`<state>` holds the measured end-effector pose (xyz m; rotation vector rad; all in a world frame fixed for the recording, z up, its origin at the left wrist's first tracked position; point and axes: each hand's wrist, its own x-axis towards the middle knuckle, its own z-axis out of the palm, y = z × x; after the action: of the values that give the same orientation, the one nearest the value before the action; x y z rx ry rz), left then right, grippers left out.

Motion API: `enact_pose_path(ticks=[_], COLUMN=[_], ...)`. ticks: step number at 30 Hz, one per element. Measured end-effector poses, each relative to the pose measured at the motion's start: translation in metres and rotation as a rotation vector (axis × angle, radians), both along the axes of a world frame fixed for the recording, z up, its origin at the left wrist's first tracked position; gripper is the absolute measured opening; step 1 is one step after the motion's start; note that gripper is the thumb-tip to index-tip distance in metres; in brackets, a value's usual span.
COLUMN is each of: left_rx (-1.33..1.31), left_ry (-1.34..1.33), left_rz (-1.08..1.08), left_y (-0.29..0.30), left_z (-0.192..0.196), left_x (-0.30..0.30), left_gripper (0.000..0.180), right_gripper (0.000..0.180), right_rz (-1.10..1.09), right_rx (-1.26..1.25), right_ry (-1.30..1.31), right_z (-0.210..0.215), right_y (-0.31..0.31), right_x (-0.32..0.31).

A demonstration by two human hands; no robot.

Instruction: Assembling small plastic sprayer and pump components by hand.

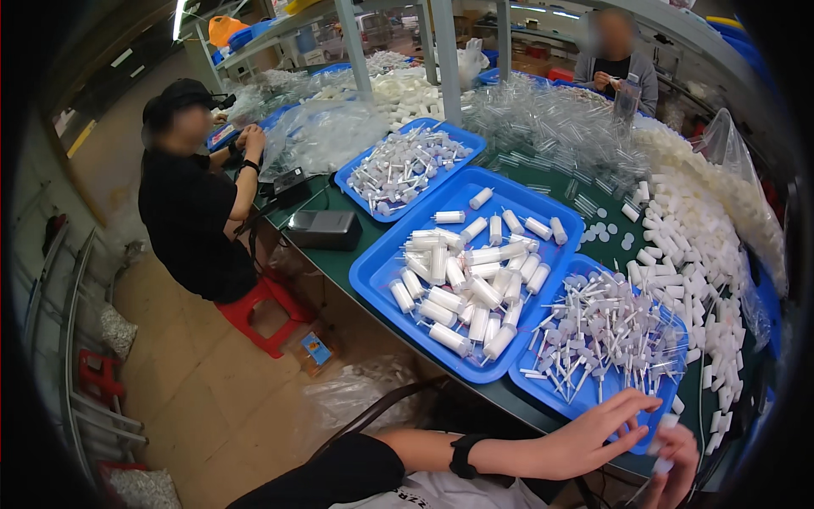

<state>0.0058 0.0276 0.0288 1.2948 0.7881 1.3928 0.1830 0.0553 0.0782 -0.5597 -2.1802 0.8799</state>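
My left hand (604,431) reaches across the front edge of the blue tray of stemmed parts (514,375), its fingers apart and curved, with nothing seen in them. Beside it, at the lower right, my right hand (676,458) is closed on a small white plastic part (664,465). A second white bit (670,421) shows at its fingertips; I cannot tell whether the two are one piece. White stemmed parts with round discs (585,339) fill the tray just beyond my hands. Left of it, a larger blue tray (373,284) holds white cylinders in clear tubes (486,293).
White foam cylinders (699,280) are heaped along the right. Clear tubes (551,119) pile up behind the trays, near round white discs (604,231). A third blue tray (343,180) and a dark box (324,229) stand left. A person (191,195) sits on a red stool (263,314); another person (617,64) is opposite.
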Motion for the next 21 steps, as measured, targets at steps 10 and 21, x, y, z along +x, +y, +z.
enact_pose_path(ticks=[10,21], left_rx=[-0.086,-0.138], left_ry=[-0.442,-0.505], left_rz=[-0.359,-0.129], left_y=[-0.008,-0.017], left_z=[-0.031,-0.042], left_x=[0.005,0.005], left_gripper=[0.035,0.023], right_gripper=[0.023,0.026], right_rz=[-0.011,-0.237], right_rx=[0.008,0.027], right_ry=[0.056,0.253], right_z=[-0.018,-0.035], right_y=[-0.025,-0.026], right_x=[-0.010,-0.015])
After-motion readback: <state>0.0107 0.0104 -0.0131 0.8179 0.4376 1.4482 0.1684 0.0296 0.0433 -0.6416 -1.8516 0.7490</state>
